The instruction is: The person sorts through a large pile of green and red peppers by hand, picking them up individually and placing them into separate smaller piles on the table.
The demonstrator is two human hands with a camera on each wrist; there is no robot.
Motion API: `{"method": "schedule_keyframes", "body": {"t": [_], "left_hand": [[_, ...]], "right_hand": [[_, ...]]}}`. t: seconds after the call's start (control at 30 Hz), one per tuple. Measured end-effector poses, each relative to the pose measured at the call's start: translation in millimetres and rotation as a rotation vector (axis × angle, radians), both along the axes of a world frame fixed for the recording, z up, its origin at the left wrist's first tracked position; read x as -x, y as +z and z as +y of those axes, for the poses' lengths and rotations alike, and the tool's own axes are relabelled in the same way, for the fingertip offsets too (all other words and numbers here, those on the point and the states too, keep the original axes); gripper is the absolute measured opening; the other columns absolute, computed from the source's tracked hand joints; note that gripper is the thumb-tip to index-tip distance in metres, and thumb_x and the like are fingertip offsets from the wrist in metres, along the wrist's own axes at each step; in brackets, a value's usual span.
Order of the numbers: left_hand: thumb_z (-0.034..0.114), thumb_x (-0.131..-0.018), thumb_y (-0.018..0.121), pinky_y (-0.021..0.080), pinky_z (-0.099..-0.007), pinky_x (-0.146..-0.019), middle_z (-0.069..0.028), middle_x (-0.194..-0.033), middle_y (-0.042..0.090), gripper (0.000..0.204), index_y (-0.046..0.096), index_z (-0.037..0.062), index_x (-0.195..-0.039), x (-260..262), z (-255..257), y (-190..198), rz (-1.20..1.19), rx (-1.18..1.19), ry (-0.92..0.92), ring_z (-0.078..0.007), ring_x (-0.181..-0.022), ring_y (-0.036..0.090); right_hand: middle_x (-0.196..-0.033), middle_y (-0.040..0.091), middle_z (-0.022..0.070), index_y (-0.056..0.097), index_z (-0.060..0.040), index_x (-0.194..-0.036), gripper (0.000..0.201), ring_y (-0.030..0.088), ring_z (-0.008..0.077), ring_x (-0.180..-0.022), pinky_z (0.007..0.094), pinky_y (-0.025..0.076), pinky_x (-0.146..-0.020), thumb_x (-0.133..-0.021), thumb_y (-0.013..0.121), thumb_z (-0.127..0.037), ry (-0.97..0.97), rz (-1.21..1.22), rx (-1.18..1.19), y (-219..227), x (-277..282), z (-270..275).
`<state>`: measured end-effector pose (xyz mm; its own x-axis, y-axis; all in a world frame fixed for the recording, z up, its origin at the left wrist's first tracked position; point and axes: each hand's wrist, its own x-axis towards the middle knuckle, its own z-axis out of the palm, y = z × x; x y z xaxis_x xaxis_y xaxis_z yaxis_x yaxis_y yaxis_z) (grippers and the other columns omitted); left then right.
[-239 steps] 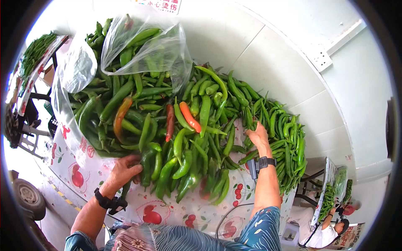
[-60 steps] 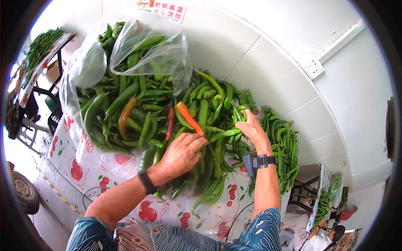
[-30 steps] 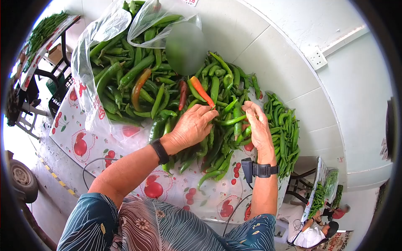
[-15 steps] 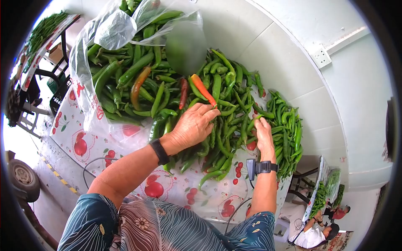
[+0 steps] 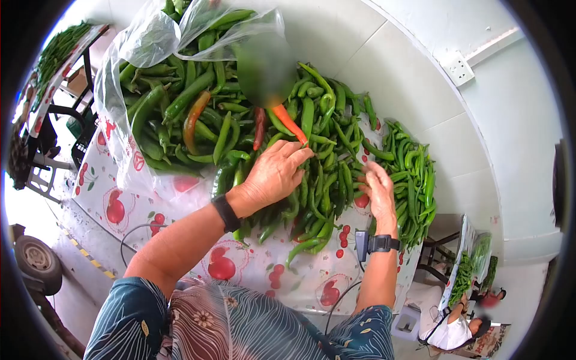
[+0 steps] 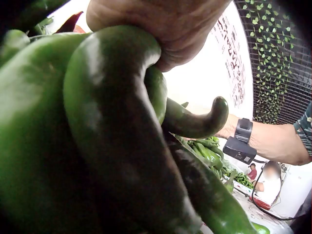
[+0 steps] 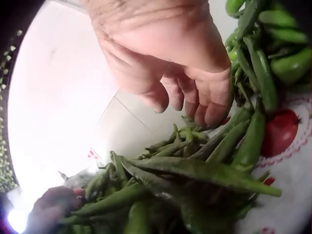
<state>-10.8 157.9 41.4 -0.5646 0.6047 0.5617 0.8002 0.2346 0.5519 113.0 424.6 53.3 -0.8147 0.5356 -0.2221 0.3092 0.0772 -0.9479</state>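
Observation:
In the head view my left hand (image 5: 276, 171) lies over the heap of large green peppers (image 5: 327, 183), its fingertips hidden by the hand itself. Its forefinger is right at the lower end of an orange-red pepper (image 5: 289, 123); I cannot tell whether it pinches anything. In the left wrist view the palm (image 6: 161, 24) sits against a thick curved green pepper (image 6: 117, 97). My right hand (image 5: 379, 189) is between this heap and a pile of thinner green peppers (image 5: 411, 180). Seen from the right wrist, its fingers (image 7: 214, 97) hang loosely bent, holding nothing, above thin peppers (image 7: 195, 170).
A clear plastic bag (image 5: 111, 114) full of large peppers stands at the left on the fruit-print tablecloth (image 5: 240, 264). A dark red pepper (image 5: 259, 129) lies beside the orange-red one. A tiled wall (image 5: 408, 90) closes off the far side. A cable (image 5: 339, 300) crosses the front edge.
The left hand moved from near the bag to the orange-red pepper's end and stays there. The right hand carried a green pepper from the heap toward the thin pile and has let it go.

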Motion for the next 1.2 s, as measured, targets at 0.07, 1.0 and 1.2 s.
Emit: {"method": "schedule_keyframes", "body": {"t": [0.07, 1.0, 1.2], "left_hand": [[0.006, -0.069, 0.066, 0.046, -0.0408, -0.088, -0.0122, -0.107, 0.057, 0.041, 0.057, 0.006, -0.109, 0, 0, 0, 0.001, -0.002, 0.001, -0.0309, -0.099, 0.054], [0.006, -0.071, 0.064, 0.044, -0.0406, -0.089, -0.0126, -0.108, 0.057, 0.039, 0.057, 0.006, -0.109, 0, 2, 1, -0.012, 0.039, 0.004, -0.0312, -0.1, 0.053], [0.006, -0.071, 0.063, 0.044, -0.0411, -0.09, -0.0127, -0.108, 0.057, 0.039, 0.057, 0.0062, -0.11, 0, 1, 1, -0.008, 0.028, 0.003, -0.0315, -0.101, 0.053]], "right_hand": [[-0.123, 0.056, 0.0136, 0.047, -0.0025, -0.13, 0.044, 0.056, 0.0248, -0.107, 0.0337, 0.045, -0.09, -0.089, 0.056, -0.015, -0.011, -0.035, -0.33, -23, -6, 32], [-0.113, 0.057, 0.0252, 0.047, 0.0083, -0.12, 0.057, 0.061, 0.0305, -0.095, 0.0362, 0.051, -0.079, -0.08, 0.066, -0.027, 0.156, -0.419, -0.549, -9, -3, 6], [-0.109, 0.059, 0.0178, 0.049, 0.0017, -0.122, 0.052, 0.059, 0.0247, -0.09, 0.0329, 0.047, -0.071, -0.08, 0.063, -0.024, 0.082, -0.376, -0.503, -26, -24, -2]]}}
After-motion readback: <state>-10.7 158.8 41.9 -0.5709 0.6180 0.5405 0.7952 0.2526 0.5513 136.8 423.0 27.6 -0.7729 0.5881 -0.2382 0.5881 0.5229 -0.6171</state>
